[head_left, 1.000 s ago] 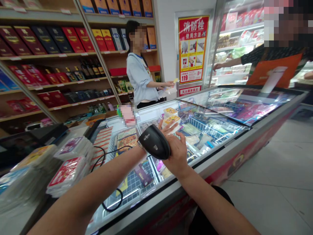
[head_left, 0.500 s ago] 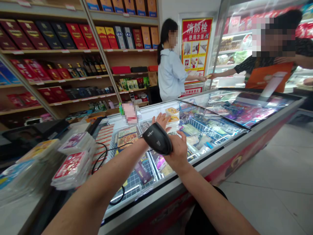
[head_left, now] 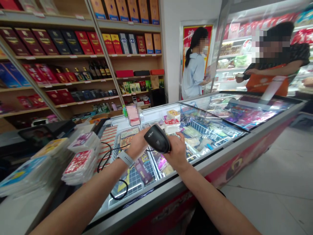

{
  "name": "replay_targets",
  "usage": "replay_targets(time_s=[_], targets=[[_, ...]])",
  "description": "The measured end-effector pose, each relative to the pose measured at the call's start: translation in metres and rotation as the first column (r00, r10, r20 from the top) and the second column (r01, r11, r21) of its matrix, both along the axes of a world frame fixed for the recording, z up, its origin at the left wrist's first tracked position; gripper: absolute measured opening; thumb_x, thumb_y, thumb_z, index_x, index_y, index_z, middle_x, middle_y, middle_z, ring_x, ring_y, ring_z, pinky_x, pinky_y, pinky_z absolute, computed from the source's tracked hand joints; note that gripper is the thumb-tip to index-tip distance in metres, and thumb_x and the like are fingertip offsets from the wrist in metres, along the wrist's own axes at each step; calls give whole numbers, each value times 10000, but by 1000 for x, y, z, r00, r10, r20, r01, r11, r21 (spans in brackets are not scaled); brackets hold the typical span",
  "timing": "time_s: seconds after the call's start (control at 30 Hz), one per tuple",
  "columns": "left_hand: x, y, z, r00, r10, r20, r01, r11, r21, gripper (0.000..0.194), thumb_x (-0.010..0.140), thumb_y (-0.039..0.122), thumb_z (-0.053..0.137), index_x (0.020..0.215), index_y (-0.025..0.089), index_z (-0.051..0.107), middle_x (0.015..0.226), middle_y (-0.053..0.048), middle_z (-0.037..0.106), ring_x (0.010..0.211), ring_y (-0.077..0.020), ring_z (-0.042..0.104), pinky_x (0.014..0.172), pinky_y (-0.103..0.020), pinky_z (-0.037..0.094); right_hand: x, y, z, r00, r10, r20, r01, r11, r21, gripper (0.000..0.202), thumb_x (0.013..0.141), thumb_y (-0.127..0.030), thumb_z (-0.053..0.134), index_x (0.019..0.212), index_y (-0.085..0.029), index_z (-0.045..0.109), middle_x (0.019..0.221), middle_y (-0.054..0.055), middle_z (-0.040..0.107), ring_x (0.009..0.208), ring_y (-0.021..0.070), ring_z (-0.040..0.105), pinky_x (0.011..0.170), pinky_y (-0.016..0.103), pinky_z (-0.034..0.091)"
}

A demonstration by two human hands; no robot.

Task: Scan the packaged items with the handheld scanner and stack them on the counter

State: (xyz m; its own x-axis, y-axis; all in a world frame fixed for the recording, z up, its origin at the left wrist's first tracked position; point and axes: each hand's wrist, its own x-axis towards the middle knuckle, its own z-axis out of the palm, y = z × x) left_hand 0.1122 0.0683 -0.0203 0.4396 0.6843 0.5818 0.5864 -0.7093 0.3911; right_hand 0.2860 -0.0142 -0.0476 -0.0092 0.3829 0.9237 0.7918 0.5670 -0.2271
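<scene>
A black barcode scanner [head_left: 157, 138] is in my right hand [head_left: 178, 151], whose fingers wrap round its handle above the glass-topped freezer [head_left: 221, 145]. My left hand [head_left: 139, 142], with a pale watch band at the wrist, is just left of the scanner; its fingers are largely hidden behind the scanner's head. Beyond the scanner, a red-and-white packet [head_left: 171, 122] lies on a small stack on the freezer glass, with a yellow-topped packet [head_left: 173, 114] just behind it. A black cable [head_left: 104, 156] loops over the glass to the left.
Stacks of packets, red-topped [head_left: 78, 162] and blue-topped [head_left: 25, 171], stand on the counter at left. A phone [head_left: 134, 118] is at the freezer's far edge. Two people stand beyond the freezer, one in a light blue shirt [head_left: 195, 76], one with an orange apron [head_left: 267, 81].
My left hand has drawn back left from the packet stack, where a red packet now shows in front. The two people's hands have parted, and the person in blue has shifted right.
</scene>
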Motion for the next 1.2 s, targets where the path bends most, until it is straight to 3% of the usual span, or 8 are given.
replay_targets(time_s=[0.07, 0.17, 0.23, 0.3, 0.4, 0.5, 0.63, 1.2], targets=[[-20, -11, -5, 996, 88, 31, -86, 995, -59, 300, 903, 284, 438, 1077, 169, 653, 1025, -111, 709, 949, -270, 661, 875, -432, 501, -1, 0, -1, 1000, 1, 10, 0, 1000, -13, 149, 829, -277, 563, 959, -204, 552, 777, 26, 638, 744, 201, 596, 967, 444, 365], [-48, -27, -17, 945, 230, 232, -121, 907, -404, 367, 885, 411, 476, 1104, 157, 625, 921, -103, 710, 813, -248, 683, 742, -400, 545, -2, 1, -2, 999, 9, 33, -7, 999, -40, 135, 833, -284, 557, 939, -200, 555, 771, 27, 631, 752, 202, 594, 955, 435, 368], [-62, -38, -24, 858, 316, 404, 10, 777, -629, 424, 860, 465, 518, 1142, 156, 588, 886, -90, 708, 728, -213, 690, 684, -367, 560, -2, 2, -4, 999, 24, 47, -21, 998, -56, 139, 836, -300, 562, 927, -196, 554, 771, 29, 630, 753, 203, 595, 943, 431, 371], [-70, -48, -28, 756, 397, 521, 147, 673, -725, 445, 838, 436, 570, 1191, 167, 545, 893, -81, 711, 708, -188, 696, 698, -358, 569, -2, 4, -6, 998, 35, 57, -31, 998, -63, 144, 834, -311, 575, 915, -194, 551, 777, 33, 633, 754, 205, 596, 935, 429, 374], [-73, -59, -30, 660, 455, 598, 249, 619, -745, 532, 797, 292, 632, 1294, 191, 469, 901, -68, 714, 726, -170, 705, 755, -362, 571, 0, 6, -8, 997, 47, 64, -43, 997, -58, 154, 828, -318, 593, 913, -197, 547, 786, 35, 639, 760, 208, 599, 945, 432, 373], [-73, -63, -30, 651, 437, 621, 266, 635, -725, 667, 770, 192, 626, 1391, 225, 386, 897, -48, 710, 757, -168, 710, 801, -370, 564, -1, 8, -8, 995, 60, 83, -53, 996, -78, 163, 826, -335, 603, 906, -206, 545, 787, 31, 637, 765, 209, 601, 956, 433, 369], [-73, -62, -31, 644, 406, 648, 249, 690, -679, 736, 765, 182, 602, 1444, 242, 326, 947, -57, 705, 776, -174, 710, 785, -354, 562, -2, 9, -8, 985, 102, 136, -83, 987, -139, 159, 809, -318, 627, 870, -207, 531, 779, 19, 625, 762, 202, 595, 960, 429, 363], [-79, -52, -32, 636, 268, 723, 182, 859, -478, 758, 747, 165, 586, 1456, 271, 339, 1345, -106, 572, 1012, -214, 654, 842, -387, 573, -1, 11, -11, 962, 181, 202, -127, 958, -255, 217, 785, -292, 640, 967, -205, 560, 902, 43, 674, 880, 228, 626, 1033, 449, 300]])
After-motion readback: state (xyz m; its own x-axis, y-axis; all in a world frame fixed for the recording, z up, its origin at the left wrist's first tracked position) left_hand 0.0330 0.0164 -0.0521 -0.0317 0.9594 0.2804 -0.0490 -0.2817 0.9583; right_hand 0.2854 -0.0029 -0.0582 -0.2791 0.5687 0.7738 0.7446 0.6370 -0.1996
